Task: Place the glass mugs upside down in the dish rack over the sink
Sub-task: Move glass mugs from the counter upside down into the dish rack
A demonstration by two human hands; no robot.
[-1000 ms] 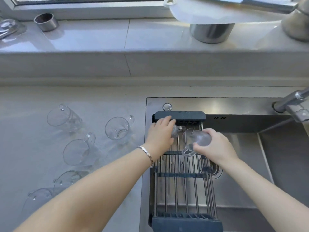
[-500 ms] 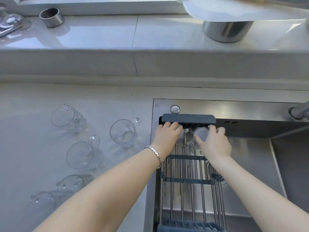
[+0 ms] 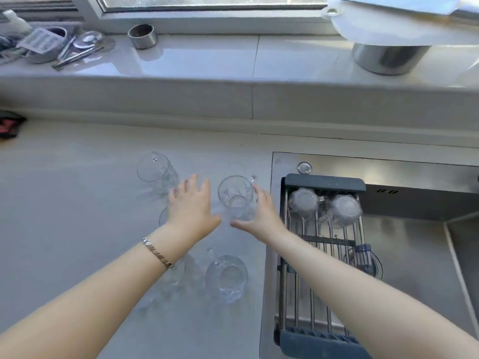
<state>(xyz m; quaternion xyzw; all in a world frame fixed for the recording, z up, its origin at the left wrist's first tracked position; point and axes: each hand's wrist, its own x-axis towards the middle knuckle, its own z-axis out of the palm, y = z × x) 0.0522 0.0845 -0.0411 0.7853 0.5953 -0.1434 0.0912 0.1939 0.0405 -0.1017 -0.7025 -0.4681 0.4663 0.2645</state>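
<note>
A home kitchen. A stainless steel sink is set into the right end of a pale stone tabletop, with a slatted dish rack spanning it and two glass mugs upside down at the rack's far end. More glass mugs stand on the tabletop near the sink's left edge. Behind the far edge runs a tiled window sill holding a steel pot, a small metal cup and utensils below a window.
</note>
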